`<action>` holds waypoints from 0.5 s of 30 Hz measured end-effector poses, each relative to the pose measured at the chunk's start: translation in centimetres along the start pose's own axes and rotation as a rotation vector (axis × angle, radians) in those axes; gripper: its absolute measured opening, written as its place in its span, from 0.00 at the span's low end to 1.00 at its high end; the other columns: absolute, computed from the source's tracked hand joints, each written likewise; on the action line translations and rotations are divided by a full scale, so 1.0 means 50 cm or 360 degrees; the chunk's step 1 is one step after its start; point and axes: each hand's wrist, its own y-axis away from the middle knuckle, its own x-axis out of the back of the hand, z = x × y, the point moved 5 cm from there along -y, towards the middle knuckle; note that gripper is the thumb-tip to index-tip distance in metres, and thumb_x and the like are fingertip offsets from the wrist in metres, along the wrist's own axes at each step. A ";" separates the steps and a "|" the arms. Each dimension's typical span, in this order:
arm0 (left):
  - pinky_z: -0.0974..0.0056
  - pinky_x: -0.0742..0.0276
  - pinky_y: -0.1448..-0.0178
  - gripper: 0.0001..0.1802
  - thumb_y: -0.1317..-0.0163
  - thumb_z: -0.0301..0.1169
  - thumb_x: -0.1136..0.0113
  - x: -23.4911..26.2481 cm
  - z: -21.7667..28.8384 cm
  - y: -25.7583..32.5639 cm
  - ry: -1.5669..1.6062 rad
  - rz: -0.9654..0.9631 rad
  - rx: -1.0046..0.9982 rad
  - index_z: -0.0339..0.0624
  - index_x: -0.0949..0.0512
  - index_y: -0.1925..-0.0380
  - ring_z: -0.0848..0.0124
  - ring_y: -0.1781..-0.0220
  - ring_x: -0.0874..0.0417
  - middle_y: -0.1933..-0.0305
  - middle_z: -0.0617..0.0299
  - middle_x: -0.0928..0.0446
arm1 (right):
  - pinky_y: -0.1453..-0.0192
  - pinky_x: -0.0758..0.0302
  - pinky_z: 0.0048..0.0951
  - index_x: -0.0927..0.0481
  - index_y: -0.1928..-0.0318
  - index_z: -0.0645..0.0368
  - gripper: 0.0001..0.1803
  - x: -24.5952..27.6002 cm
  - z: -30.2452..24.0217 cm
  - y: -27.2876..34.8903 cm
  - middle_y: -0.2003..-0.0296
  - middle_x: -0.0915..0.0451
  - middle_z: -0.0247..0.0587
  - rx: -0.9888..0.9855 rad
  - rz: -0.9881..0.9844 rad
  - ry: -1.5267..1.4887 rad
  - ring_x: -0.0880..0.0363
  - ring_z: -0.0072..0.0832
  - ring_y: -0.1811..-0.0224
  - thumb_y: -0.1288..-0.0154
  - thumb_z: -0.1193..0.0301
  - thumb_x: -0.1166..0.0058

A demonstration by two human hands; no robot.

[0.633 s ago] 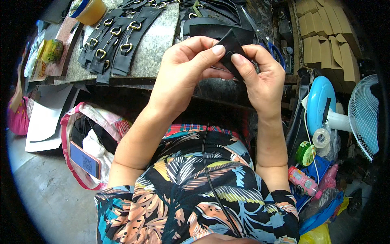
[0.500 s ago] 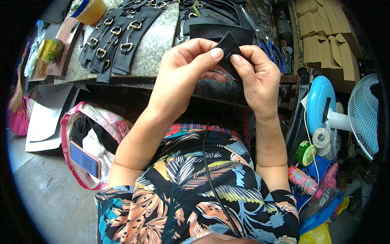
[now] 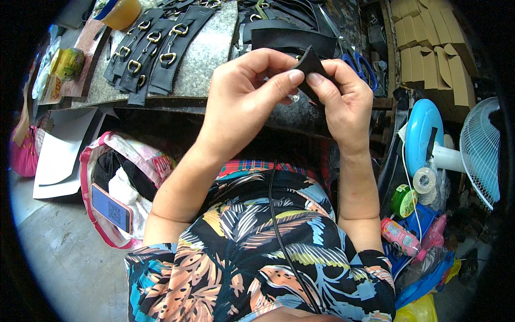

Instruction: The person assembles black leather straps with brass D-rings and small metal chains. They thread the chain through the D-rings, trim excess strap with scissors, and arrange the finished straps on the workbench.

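A black short-sleeved top (image 3: 247, 236) bears multicoloured leaf shapes.

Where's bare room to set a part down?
Slab: bare stretch between buckled straps and black strips, beside the left hand. Floor: bare patch left of the bag, nearer than the white sheets. Crowded: beyond the right hand, with strips and scissors; far right, around fan and bottle.

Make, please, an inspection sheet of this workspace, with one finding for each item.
Surface: speckled grey slab, partly covered.
Job's things: black piece, held; black straps with metal fittings, on the slab.
Clutter: scissors at right, tub at left.
Hands: left hand and right hand, both pinching the black piece.
Cables: black cable over the shirt; white cord near the fan.
Surroundings: cardboard boxes at right; phone in bag at left.
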 end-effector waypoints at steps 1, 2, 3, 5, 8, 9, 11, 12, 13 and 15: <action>0.70 0.17 0.58 0.08 0.32 0.22 0.33 -0.003 0.008 0.004 -0.0163 0.0030 -0.0126 0.31 0.17 0.56 0.75 0.63 0.14 0.60 0.61 0.15 | 0.62 0.23 0.24 0.15 0.59 0.64 0.08 0.002 0.004 0.002 0.70 0.16 0.39 -0.0098 0.0013 -0.0046 0.19 0.19 0.68 0.31 0.71 0.35; 0.70 0.17 0.58 0.07 0.33 0.22 0.33 -0.006 0.016 0.007 -0.0344 0.0059 -0.0250 0.31 0.17 0.57 0.75 0.63 0.14 0.61 0.61 0.15 | 0.65 0.25 0.24 0.17 0.62 0.65 0.06 0.002 0.000 0.002 0.73 0.18 0.38 -0.0046 0.0008 -0.0050 0.22 0.17 0.70 0.33 0.73 0.36; 0.69 0.18 0.57 0.07 0.36 0.18 0.32 -0.010 0.033 0.010 -0.0484 0.0064 -0.0568 0.31 0.17 0.59 0.74 0.63 0.15 0.62 0.61 0.15 | 0.66 0.25 0.24 0.17 0.62 0.65 0.06 0.003 -0.001 0.002 0.74 0.18 0.38 -0.0017 0.0014 -0.0011 0.23 0.17 0.71 0.33 0.74 0.36; 0.63 0.19 0.62 0.09 0.45 0.17 0.30 -0.020 0.048 0.018 -0.0709 0.0124 -0.0908 0.34 0.17 0.63 0.61 0.67 0.15 0.67 0.53 0.18 | 0.67 0.27 0.25 0.18 0.63 0.65 0.06 0.003 0.000 0.001 0.75 0.20 0.38 0.0004 -0.0001 0.0037 0.25 0.17 0.72 0.34 0.74 0.37; 0.59 0.19 0.62 0.10 0.47 0.15 0.31 -0.031 0.051 0.027 -0.0862 0.0142 -0.1110 0.35 0.17 0.65 0.56 0.66 0.16 0.67 0.54 0.19 | 0.70 0.28 0.26 0.19 0.64 0.65 0.05 0.000 0.008 -0.001 0.77 0.22 0.38 -0.0002 0.0010 0.0080 0.28 0.17 0.74 0.35 0.75 0.37; 0.62 0.19 0.61 0.10 0.46 0.15 0.30 -0.030 0.048 0.028 -0.0861 0.0149 -0.1084 0.34 0.17 0.64 0.59 0.66 0.15 0.66 0.53 0.18 | 0.70 0.28 0.26 0.19 0.64 0.65 0.06 -0.002 0.008 -0.002 0.77 0.22 0.37 0.0000 0.0001 0.0109 0.28 0.17 0.74 0.35 0.75 0.37; 0.66 0.19 0.60 0.10 0.44 0.16 0.29 -0.033 0.041 0.027 -0.0877 0.0125 -0.1018 0.33 0.16 0.62 0.64 0.65 0.14 0.64 0.53 0.17 | 0.70 0.28 0.25 0.19 0.64 0.64 0.06 -0.002 0.011 -0.001 0.77 0.22 0.36 -0.0062 -0.0007 0.0141 0.28 0.16 0.74 0.34 0.74 0.36; 0.68 0.20 0.59 0.08 0.39 0.18 0.31 -0.026 0.033 0.021 -0.0762 0.0127 -0.0865 0.32 0.16 0.60 0.69 0.65 0.15 0.64 0.57 0.16 | 0.71 0.28 0.25 0.19 0.64 0.64 0.07 -0.002 0.011 -0.003 0.77 0.22 0.36 -0.0085 -0.0026 0.0094 0.28 0.16 0.74 0.34 0.73 0.36; 0.67 0.20 0.61 0.06 0.38 0.20 0.31 -0.019 0.001 0.011 -0.0236 0.0235 -0.0375 0.33 0.17 0.62 0.69 0.67 0.16 0.67 0.57 0.17 | 0.71 0.28 0.25 0.19 0.64 0.64 0.07 -0.001 0.011 -0.004 0.76 0.21 0.35 -0.0132 -0.0042 0.0052 0.28 0.15 0.74 0.33 0.73 0.35; 0.69 0.20 0.60 0.05 0.36 0.22 0.32 -0.020 -0.022 0.008 0.0270 0.0205 -0.0054 0.32 0.17 0.61 0.76 0.66 0.16 0.66 0.60 0.17 | 0.69 0.30 0.22 0.19 0.64 0.63 0.07 0.002 0.008 -0.006 0.74 0.22 0.31 -0.0196 -0.0091 0.0017 0.29 0.13 0.72 0.31 0.72 0.36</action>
